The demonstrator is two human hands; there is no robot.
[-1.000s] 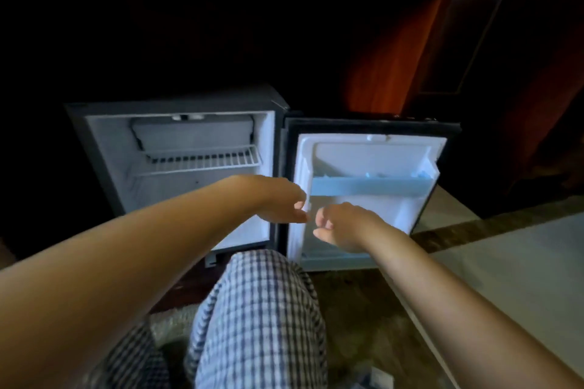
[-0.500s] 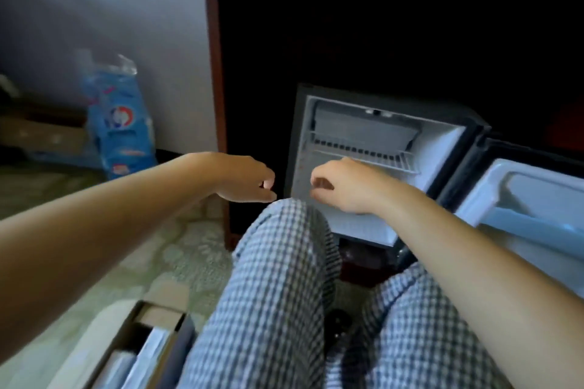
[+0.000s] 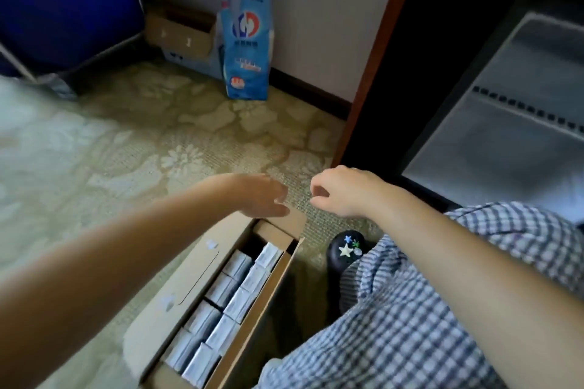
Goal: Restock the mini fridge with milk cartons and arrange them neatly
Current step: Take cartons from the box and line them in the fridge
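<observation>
Soft light brightens the carpet point(image 3: 189, 142), washing out its left side. The recess point(image 3: 458, 25) at right is near black. Motion blur smears the fridge point(image 3: 505, 136) and left hand point(image 3: 262, 196); lines bend slightly at the borders.

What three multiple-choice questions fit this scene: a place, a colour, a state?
1. Where are the milk cartons? A) in the open cardboard box on the carpet B) on a fridge shelf C) on a table
2. What colour is the tall plastic bag? A) red B) blue C) green
3. What do the left hand and right hand hold? A) a carton each B) nothing C) the bag
Answers: 1 A, cartons fill the box in rows; 2 B, its print is mostly blue; 3 B, both are empty near the box's far end.
</observation>
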